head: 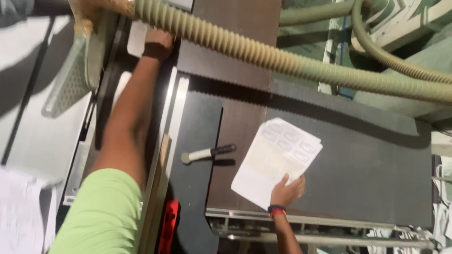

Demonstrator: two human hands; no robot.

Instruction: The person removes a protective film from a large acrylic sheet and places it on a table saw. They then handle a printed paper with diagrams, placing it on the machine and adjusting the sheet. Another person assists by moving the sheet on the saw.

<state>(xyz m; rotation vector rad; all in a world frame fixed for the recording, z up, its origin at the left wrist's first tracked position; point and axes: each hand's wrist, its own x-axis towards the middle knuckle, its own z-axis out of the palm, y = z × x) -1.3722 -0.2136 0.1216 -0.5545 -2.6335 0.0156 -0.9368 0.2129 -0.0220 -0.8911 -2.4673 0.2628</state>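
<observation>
Pinching white sheets (278, 157) at lower centre with right hand (288, 190), fingers closed on them, above dark board (367, 155); reaching left hand (158, 41) to upper left beneath ribbed hose (263, 54), finger state impossible to tell; seemingly checking paperwork while steadying

The sheet of paper (275, 160) is white, printed with a faint grid of grey-outlined boxes. The panel (240, 122) under it is dark brown, and the tabletop (367, 155) beside it is charcoal grey. The ribbed hose (263, 54) is dull olive-beige (its ridges make a fine banded pattern). The small tool (207, 153) has a black handle and a pale grey end. The sleeve (101, 216) is bright lime green. One wristband (154, 51) is dark brown; the other wristband (277, 210) is red and black. The clamp part (168, 226) is red.
</observation>
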